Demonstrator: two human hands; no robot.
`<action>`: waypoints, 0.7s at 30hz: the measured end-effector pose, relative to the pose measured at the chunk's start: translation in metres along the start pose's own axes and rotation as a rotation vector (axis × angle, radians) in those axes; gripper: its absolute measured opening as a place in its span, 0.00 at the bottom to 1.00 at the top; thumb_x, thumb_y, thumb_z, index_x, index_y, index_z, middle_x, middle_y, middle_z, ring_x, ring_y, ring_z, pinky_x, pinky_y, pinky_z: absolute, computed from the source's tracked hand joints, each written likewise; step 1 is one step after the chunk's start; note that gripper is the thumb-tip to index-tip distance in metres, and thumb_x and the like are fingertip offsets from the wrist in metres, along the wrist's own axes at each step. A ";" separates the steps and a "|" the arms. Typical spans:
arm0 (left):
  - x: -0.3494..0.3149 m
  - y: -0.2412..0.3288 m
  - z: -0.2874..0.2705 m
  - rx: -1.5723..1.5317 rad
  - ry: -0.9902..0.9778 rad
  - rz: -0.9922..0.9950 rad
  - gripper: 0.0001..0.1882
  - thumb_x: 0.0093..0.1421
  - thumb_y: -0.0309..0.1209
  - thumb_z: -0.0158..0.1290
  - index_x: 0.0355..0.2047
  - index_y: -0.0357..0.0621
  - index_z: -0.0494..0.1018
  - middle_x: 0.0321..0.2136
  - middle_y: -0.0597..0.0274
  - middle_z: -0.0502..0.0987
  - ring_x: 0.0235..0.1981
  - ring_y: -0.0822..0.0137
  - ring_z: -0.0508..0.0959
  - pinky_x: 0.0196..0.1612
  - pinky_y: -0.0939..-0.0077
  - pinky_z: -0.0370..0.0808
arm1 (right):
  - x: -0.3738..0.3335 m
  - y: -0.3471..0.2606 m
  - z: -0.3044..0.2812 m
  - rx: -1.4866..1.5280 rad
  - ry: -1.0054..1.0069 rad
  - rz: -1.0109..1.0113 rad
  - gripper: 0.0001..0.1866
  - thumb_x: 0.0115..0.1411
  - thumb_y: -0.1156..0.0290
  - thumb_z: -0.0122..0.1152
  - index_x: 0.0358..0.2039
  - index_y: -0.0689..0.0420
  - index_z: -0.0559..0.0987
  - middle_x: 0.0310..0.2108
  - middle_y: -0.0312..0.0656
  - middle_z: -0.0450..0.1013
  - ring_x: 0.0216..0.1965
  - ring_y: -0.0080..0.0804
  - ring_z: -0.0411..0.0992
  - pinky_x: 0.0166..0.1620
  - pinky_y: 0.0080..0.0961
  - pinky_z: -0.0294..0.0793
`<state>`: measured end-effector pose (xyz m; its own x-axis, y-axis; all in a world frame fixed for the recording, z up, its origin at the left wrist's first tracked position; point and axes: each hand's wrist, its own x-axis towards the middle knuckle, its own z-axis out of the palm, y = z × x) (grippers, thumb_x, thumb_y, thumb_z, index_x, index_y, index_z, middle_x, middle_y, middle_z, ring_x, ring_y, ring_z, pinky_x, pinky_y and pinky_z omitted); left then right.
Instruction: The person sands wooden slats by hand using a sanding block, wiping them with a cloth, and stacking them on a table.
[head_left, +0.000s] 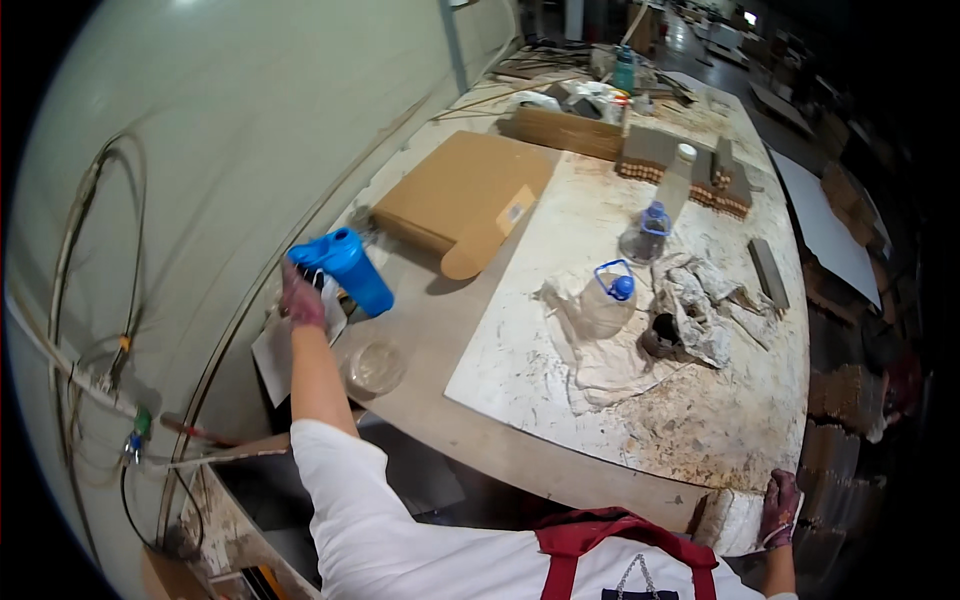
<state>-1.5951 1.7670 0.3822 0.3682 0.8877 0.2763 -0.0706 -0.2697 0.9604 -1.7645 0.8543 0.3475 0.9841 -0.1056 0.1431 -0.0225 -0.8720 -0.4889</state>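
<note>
Over at the left, my left hand (303, 296), stained dark reddish, is closed at the handle side of a blue water bottle (362, 272). Part of the grip is hidden, and a small dark piece shows between hand and bottle. My right hand (780, 510), also stained, is at the table's near right corner. Its fingers are curled beside a whitish stained bundle (728, 520); what they hold, if anything, is hard to see. A clear round jar (375, 368) is near my left forearm. Behind the bottle lies a flat brown cardboard box (460, 190).
A stained white board (590, 420) covers much of the table. On it are clear jugs with blue handles (607, 305), a crumpled cloth (695, 310), a dark cup (661, 336), a grey strip (768, 273) and stacked grey strips (690, 165). Hoses (80, 230) hang on the left wall.
</note>
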 end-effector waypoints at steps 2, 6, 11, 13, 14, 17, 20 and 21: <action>0.034 -0.053 -0.049 0.888 0.045 0.388 0.26 0.66 0.47 0.41 0.55 0.40 0.68 0.56 0.50 0.70 0.58 0.56 0.68 0.60 0.61 0.63 | 0.015 -0.025 0.007 -0.168 0.038 -0.118 0.10 0.59 0.73 0.52 0.40 0.60 0.75 0.39 0.52 0.71 0.44 0.51 0.69 0.47 0.39 0.68; -0.003 -0.086 -0.020 1.599 -0.449 0.394 0.32 0.65 0.38 0.45 0.67 0.44 0.50 0.63 0.55 0.60 0.61 0.61 0.64 0.63 0.66 0.59 | 0.027 -0.064 -0.018 -0.160 -0.076 0.026 0.12 0.56 0.68 0.55 0.41 0.58 0.75 0.38 0.51 0.72 0.42 0.52 0.70 0.47 0.41 0.69; -0.022 -0.068 0.093 1.182 -0.395 0.336 0.32 0.65 0.38 0.45 0.67 0.44 0.50 0.63 0.55 0.61 0.60 0.61 0.64 0.63 0.66 0.59 | 0.028 -0.042 -0.011 -0.234 -0.036 -0.001 0.14 0.59 0.60 0.53 0.41 0.55 0.75 0.40 0.45 0.73 0.42 0.48 0.72 0.45 0.42 0.71; -0.033 -0.054 0.130 1.143 -0.424 0.372 0.32 0.66 0.38 0.45 0.66 0.44 0.51 0.63 0.55 0.61 0.60 0.61 0.65 0.63 0.66 0.60 | 0.020 -0.024 -0.005 -0.236 -0.019 -0.024 0.14 0.61 0.59 0.54 0.43 0.52 0.75 0.43 0.44 0.74 0.43 0.46 0.71 0.46 0.41 0.68; -0.037 -0.051 0.145 1.120 -0.440 0.376 0.32 0.66 0.38 0.45 0.66 0.44 0.51 0.62 0.55 0.61 0.60 0.61 0.65 0.63 0.66 0.60 | 0.009 0.004 0.009 -0.207 0.033 -0.063 0.14 0.60 0.59 0.54 0.43 0.52 0.75 0.43 0.43 0.74 0.44 0.45 0.72 0.47 0.40 0.68; -0.043 -0.041 0.169 1.064 -0.471 0.401 0.31 0.66 0.38 0.45 0.66 0.44 0.51 0.62 0.56 0.61 0.60 0.61 0.65 0.62 0.66 0.60 | 0.004 -0.005 0.009 -0.236 0.025 -0.034 0.13 0.60 0.59 0.54 0.42 0.50 0.76 0.44 0.42 0.73 0.44 0.45 0.72 0.48 0.40 0.68; -0.044 -0.031 0.181 0.982 -0.486 0.407 0.31 0.66 0.38 0.45 0.66 0.44 0.51 0.62 0.56 0.62 0.59 0.62 0.65 0.62 0.66 0.60 | 0.009 -0.027 -0.002 -0.260 0.009 -0.001 0.13 0.60 0.59 0.55 0.42 0.50 0.76 0.44 0.42 0.73 0.44 0.45 0.72 0.48 0.40 0.68; -0.046 -0.026 0.184 0.937 -0.486 0.409 0.31 0.66 0.38 0.45 0.66 0.43 0.51 0.62 0.56 0.62 0.59 0.62 0.65 0.62 0.66 0.60 | 0.010 -0.027 -0.003 -0.279 0.033 -0.030 0.13 0.60 0.59 0.55 0.42 0.50 0.76 0.44 0.42 0.73 0.44 0.45 0.72 0.48 0.40 0.68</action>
<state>-1.4398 1.6649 0.3383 0.8128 0.4847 0.3231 0.3788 -0.8612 0.3388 -1.7546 0.8754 0.3650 0.9788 -0.0893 0.1844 -0.0455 -0.9723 -0.2293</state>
